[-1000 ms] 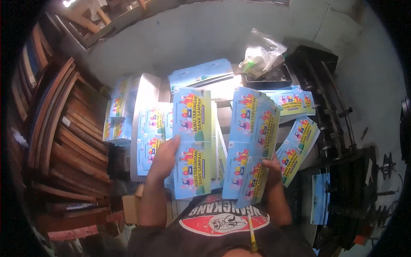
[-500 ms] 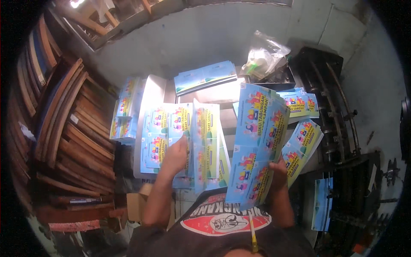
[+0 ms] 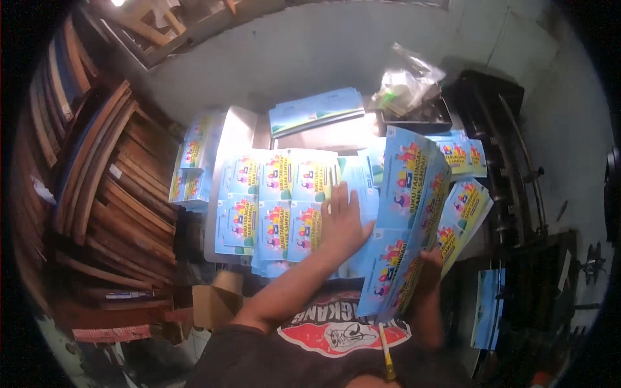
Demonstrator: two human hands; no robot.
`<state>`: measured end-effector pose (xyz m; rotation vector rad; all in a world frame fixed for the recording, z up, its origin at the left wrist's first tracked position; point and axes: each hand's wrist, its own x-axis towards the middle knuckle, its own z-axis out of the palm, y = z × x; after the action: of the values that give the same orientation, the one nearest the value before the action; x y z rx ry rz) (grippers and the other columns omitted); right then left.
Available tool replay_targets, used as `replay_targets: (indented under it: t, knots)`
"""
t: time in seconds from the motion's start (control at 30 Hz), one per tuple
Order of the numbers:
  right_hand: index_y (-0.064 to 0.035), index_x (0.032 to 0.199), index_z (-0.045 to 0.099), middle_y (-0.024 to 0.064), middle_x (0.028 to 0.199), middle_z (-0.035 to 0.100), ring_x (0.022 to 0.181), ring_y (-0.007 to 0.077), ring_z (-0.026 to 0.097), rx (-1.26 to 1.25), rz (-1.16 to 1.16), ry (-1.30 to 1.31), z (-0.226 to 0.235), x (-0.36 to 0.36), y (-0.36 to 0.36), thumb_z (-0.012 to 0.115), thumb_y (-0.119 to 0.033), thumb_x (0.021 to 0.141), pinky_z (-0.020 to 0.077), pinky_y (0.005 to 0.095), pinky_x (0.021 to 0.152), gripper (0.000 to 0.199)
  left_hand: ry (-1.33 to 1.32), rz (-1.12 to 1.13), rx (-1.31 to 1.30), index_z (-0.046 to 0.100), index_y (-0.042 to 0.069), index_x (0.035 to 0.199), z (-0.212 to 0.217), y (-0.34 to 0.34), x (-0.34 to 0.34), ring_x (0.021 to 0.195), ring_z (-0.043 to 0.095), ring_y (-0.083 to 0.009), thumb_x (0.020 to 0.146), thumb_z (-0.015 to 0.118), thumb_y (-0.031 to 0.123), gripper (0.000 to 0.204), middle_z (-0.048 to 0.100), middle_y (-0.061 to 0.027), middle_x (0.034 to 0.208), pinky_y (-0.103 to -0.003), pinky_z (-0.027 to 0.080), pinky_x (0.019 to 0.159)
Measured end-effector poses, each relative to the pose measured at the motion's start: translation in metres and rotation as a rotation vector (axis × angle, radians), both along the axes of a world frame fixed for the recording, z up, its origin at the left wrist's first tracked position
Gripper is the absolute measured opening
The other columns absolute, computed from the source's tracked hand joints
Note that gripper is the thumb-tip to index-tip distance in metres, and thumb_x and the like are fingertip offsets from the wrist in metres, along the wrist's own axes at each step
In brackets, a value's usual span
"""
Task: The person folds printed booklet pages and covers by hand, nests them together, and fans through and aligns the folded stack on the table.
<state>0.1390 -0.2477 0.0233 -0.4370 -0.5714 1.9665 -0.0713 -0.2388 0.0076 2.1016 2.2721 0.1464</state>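
My right hand (image 3: pixel 430 264) grips the lower right part of a thick bundle of printed sheets (image 3: pixel 404 213). The bundle is blue and yellow with cartoon figures, and it is held tilted in front of me. Palm down, my left hand (image 3: pixel 341 223) has its fingers stretched out over the right side of a spread of matching sheets (image 3: pixel 278 216) on the work surface. Its thumb points toward the held bundle. The bundle hides part of my right hand's fingers.
Another stack of sheets (image 3: pixel 194 158) stands at the left, and a blue stack (image 3: pixel 317 111) lies at the back. A clear plastic bag (image 3: pixel 411 77) sits at the back right, beside a black metal machine (image 3: pixel 504 149). Wooden frames (image 3: pixel 123 181) fill the left side.
My left hand has moved right from the spread's middle, and its fingers have opened out. The raised sheet there now lies flat. The bundle in my right hand has shifted slightly right.
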Motion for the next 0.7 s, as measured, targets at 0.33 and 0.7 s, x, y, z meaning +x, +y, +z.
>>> replay_targets:
  t: [0.33, 0.7]
  knots:
    - [-0.0001, 0.134, 0.042, 0.0201, 0.103, 0.065, 0.084, 0.0312, 0.070, 0.027, -0.083, -0.138, 0.000, 0.051, 0.003, 0.067, -0.037, 0.081, 0.0618, 0.0430, 0.069, 0.069, -0.134, 0.111, -0.126, 0.033, 0.003, 0.147, -0.027, 0.018, 0.037, 0.138, 0.030, -0.0441, 0.080, 0.070, 0.049, 0.090, 0.034, -0.0271, 0.147, -0.052, 0.029, 0.111]
    - [0.0003, 0.135, 0.042, 0.0185, 0.106, 0.064, 0.085, 0.0301, 0.070, -0.008, -0.134, -0.153, -0.050, 0.100, 0.019, 0.070, -0.030, 0.079, 0.0617, 0.0419, 0.070, 0.069, -0.265, 0.435, -0.236, 0.039, -0.001, 0.141, 0.041, 0.032, 0.018, 0.101, 0.063, -0.0429, 0.089, 0.056, 0.024, 0.060, 0.061, -0.0287, 0.108, -0.048, 0.053, 0.083]
